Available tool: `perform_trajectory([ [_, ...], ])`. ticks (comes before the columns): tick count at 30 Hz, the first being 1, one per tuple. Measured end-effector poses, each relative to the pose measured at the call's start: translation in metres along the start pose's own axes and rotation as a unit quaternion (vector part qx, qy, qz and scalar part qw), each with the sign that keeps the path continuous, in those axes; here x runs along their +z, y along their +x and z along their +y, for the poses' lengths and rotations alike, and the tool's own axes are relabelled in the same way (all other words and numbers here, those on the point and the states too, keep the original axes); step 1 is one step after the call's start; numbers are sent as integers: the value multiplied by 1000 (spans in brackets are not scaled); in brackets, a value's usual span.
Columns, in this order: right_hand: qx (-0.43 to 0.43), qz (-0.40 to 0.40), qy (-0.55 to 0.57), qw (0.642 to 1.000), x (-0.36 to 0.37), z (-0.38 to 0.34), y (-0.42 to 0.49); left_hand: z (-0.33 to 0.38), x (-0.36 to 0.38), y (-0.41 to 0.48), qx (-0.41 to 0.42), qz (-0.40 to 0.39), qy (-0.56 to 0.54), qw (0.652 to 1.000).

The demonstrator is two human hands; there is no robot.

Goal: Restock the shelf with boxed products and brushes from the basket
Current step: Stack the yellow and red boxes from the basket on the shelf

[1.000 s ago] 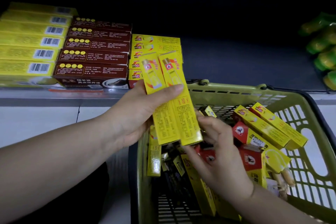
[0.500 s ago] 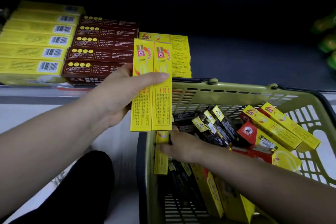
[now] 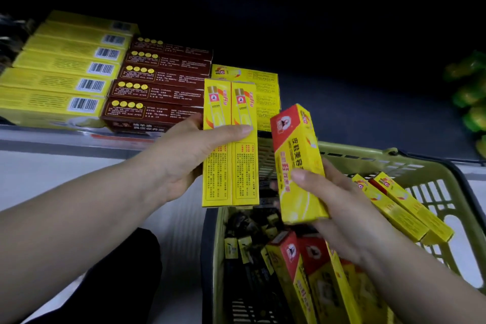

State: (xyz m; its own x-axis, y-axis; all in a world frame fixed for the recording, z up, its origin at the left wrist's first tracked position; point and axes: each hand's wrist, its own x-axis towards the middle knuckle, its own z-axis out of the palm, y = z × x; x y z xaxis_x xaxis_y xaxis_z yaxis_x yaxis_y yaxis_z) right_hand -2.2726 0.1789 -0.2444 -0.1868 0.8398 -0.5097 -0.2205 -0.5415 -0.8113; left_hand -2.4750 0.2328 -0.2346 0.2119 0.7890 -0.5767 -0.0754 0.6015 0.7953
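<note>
My left hand (image 3: 184, 155) grips two slim yellow boxes (image 3: 230, 166) side by side, upright, just in front of the shelf edge (image 3: 65, 139). My right hand (image 3: 339, 208) holds a wider yellow box with a red top (image 3: 297, 160) above the green basket (image 3: 431, 173). Inside the basket lie more red-and-yellow boxes (image 3: 315, 279), two slim yellow boxes (image 3: 402, 208) and black packs with yellow labels (image 3: 247, 247).
On the shelf lie rows of yellow barcode boxes (image 3: 65, 71), dark brown boxes (image 3: 157, 87) and a stack of yellow boxes (image 3: 263, 92). The shelf's right part (image 3: 368, 113) is dark and bare. Green packages (image 3: 470, 92) sit at the far right.
My right hand has come up out of the basket holding the red-topped yellow box. My left hand stays by the shelf with the two slim boxes.
</note>
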Motion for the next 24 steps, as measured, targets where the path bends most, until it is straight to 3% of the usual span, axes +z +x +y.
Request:
perform_trajectory([
  [3,-37,-21,-132,990,16,-14,15,2,1,-1,13,6,-28,1000],
  [11,-109,-66,-304,944,42,-43,47,10,-16,11,51,60,-111,991],
  [16,-195,-51,-434,878,51,-71,86,13,-30,25,24,101,-154,983],
  [18,-181,-9,-379,907,52,-79,108,17,-36,31,25,114,-162,980],
  [21,-85,21,-191,978,50,-89,137,22,-44,38,28,128,-165,978],
  [24,-56,-33,-140,988,42,-97,150,25,-52,43,34,140,-160,977],
])
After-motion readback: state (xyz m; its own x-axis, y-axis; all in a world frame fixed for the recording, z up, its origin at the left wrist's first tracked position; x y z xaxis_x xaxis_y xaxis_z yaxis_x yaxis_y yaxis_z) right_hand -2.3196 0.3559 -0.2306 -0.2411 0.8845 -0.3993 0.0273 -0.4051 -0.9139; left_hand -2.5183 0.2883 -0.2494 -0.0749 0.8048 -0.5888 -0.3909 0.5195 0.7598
